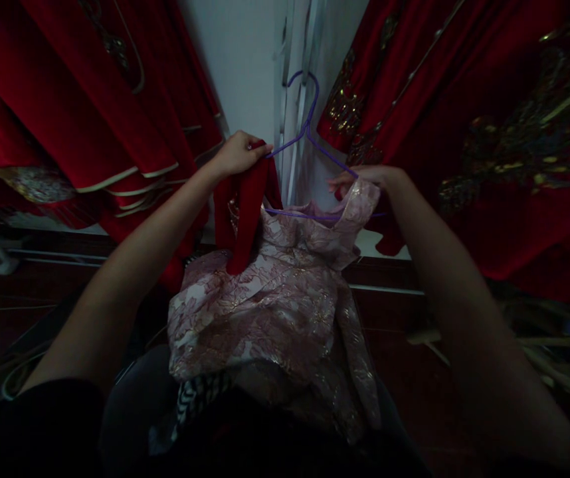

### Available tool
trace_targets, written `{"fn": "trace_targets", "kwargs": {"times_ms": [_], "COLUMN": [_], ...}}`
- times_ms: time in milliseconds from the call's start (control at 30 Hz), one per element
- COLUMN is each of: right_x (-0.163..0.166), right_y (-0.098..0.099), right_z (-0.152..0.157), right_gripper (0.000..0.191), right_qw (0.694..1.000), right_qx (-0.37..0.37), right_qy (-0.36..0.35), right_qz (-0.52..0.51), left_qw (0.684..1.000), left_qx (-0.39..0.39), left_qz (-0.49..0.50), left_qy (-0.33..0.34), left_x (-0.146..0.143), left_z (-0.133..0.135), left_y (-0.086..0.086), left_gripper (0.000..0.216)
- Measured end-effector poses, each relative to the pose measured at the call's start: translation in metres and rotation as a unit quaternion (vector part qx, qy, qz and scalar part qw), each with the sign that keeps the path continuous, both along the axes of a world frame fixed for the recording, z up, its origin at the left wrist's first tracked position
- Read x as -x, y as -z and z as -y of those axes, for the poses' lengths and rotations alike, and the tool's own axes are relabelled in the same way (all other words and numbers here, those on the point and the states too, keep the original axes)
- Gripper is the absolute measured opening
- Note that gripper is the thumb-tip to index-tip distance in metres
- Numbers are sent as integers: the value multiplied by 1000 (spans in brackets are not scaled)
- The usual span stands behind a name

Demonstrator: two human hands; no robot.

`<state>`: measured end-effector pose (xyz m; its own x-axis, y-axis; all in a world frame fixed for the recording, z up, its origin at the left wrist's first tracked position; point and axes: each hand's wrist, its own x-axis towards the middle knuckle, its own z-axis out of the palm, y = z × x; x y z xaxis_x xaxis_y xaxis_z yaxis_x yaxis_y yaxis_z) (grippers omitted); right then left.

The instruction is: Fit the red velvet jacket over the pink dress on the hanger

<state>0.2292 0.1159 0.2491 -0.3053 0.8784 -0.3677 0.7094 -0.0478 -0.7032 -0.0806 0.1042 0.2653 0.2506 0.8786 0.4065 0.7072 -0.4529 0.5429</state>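
Observation:
A pink and white brocade dress (pixel 285 285) with a metallic sheen lies across my lap, its right shoulder over one arm of a purple hanger (pixel 309 133). My left hand (pixel 241 154) is closed on a piece of red cloth (pixel 251 219) at the hanger's left arm. That cloth drapes down over the dress's left side. At the right end of the hanger, my right hand (pixel 367 176) grips the dress's shoulder, its fingers reaching behind the hanger and partly hidden. The hanger's bottom bar runs across the dress's neckline.
Red garments with pale trim (pixel 130 133) hang on the left, and red garments with gold embroidery (pixel 514 159) hang on the right. Between them stand a pale wall (pixel 245 66) and a vertical metal post (pixel 287 99). Dark reddish flooring (pixel 394 332) shows below.

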Motion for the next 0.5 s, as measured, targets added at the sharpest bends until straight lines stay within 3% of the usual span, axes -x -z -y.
{"fn": "trace_targets", "kwargs": {"times_ms": [67,133,300,400,500], "right_x": [12,24,42,47,49], "right_y": [-2,1,18,25,26], "right_z": [-4,-4,-7,-10,-6], "right_gripper": [28,29,45,43,45], "right_qw": [993,983,963,953,956], "right_qx": [64,65,76,105,106], "right_qy": [-93,-161,-244,-267,-254], "right_qz": [-11,-53,-82,-95,-99], "left_qw": [999,997,993,982,950], "left_qx": [46,80,109,122,158], "left_qz": [4,12,49,126,213], "left_qy": [3,1,5,71,165], "left_x": [2,5,12,17,19], "left_z": [-1,-3,-4,-3,0], "left_y": [3,6,11,12,10], "left_gripper": [39,44,52,47,39]}}
